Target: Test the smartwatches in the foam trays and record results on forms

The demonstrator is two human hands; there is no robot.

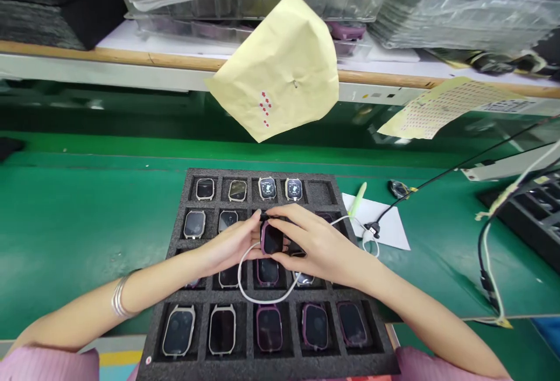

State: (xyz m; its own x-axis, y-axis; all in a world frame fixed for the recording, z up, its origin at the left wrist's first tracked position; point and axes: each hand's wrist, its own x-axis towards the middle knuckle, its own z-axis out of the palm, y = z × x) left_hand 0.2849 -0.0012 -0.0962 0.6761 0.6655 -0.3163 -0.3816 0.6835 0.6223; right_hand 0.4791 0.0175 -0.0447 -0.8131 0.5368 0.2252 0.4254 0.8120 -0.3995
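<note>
A black foam tray with square pockets lies on the green bench in front of me, holding several smartwatch bodies, some silver-rimmed, some purple. Over its middle, both hands hold one purple watch body upright. My left hand pinches its left side. My right hand grips its right side and top. A thin white cable loops down from under the watch across the tray and runs off to the right.
A white sheet with a pale green pen lies right of the tray. Black and white cables cross the bench at right. A yellow envelope hangs above the tray. Stacked trays sit on the shelf behind.
</note>
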